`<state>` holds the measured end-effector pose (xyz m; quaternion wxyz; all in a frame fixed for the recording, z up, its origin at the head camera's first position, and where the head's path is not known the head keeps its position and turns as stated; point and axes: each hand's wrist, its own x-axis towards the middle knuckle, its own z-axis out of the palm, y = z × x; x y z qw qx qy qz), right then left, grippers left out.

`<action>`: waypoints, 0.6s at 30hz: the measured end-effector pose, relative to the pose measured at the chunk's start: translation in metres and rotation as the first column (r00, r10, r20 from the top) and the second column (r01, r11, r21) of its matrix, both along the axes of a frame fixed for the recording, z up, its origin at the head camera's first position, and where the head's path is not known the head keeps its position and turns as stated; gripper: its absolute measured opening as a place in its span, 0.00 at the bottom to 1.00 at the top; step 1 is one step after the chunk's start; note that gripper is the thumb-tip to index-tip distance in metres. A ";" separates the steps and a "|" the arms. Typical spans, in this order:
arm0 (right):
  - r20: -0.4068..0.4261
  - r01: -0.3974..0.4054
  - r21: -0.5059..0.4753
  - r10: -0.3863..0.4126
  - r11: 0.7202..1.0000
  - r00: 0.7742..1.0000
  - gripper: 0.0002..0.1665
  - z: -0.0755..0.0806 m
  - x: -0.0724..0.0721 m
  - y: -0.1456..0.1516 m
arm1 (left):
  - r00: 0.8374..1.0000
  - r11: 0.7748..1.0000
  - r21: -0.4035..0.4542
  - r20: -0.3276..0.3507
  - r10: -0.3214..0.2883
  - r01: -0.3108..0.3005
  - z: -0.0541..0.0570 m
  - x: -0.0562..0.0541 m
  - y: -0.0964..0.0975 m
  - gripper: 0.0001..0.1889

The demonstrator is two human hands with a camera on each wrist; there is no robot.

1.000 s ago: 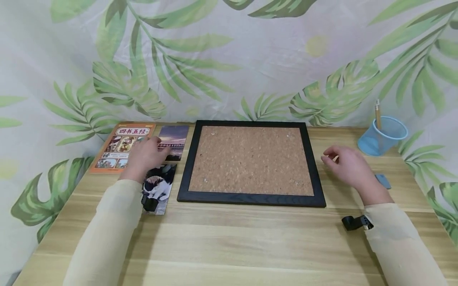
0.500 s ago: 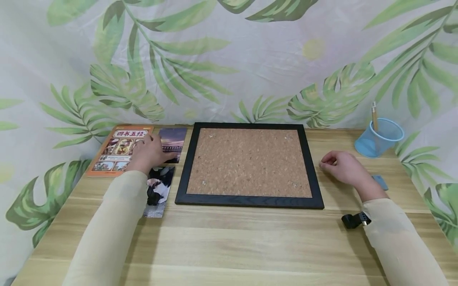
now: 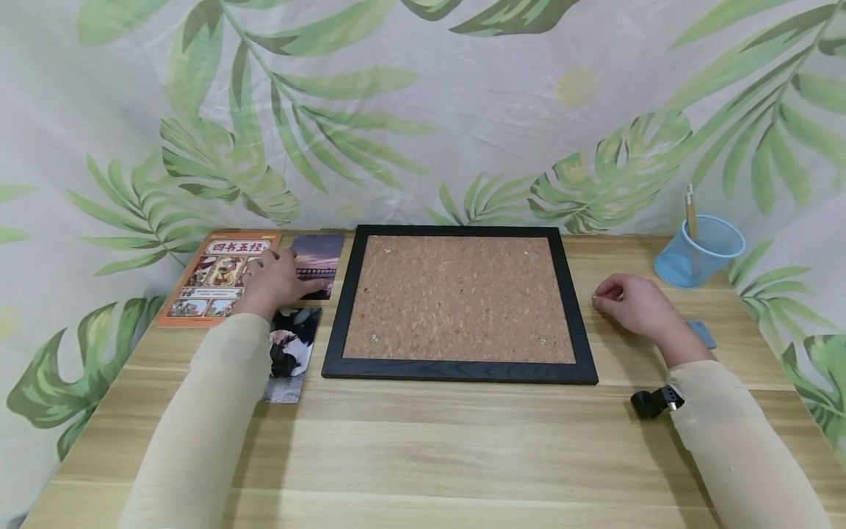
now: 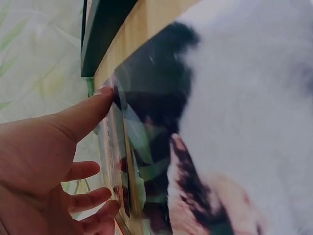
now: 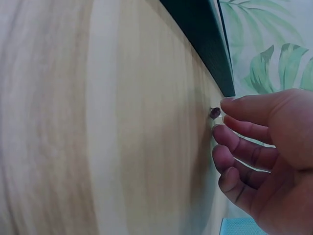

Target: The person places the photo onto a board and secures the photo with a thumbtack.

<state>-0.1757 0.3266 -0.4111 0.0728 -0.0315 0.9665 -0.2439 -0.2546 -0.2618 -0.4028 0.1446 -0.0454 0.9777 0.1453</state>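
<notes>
My left hand [image 3: 272, 281] lies over the near left part of a sunset photo [image 3: 317, 253]; its thumb extends across the photo and its fingers reach over the edge of an orange comic-style book [image 3: 211, 283]. Below it is a photo of a black-and-white cat [image 3: 291, 353], large in the left wrist view, partly covered by the sleeve. To the right of a black-framed cork board [image 3: 463, 301], my right hand [image 3: 631, 305] pinches a small round-headed thumbtack [image 5: 215, 112] at the tips of thumb and forefinger, low over the wood; the other fingers are curled.
A blue mesh pen cup [image 3: 700, 253] holding a pencil [image 3: 690, 213] stands at the back right. A small grey-blue flat object [image 3: 702, 334] lies behind the right wrist. Small pins [image 3: 526, 253] show near the board's corners. A leaf-patterned cloth [image 3: 489, 132] hangs behind the table.
Over the last second the left hand has shifted slightly right over the sunset photo. The right fingertips have drawn together at the thumbtack. The board has not moved.
</notes>
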 end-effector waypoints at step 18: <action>-0.009 0.002 0.037 -0.002 0.999 1.000 0.14 -0.002 0.001 0.000 | 1.000 0.975 0.224 -0.028 0.007 0.000 -0.003 -0.006 -0.013 0.46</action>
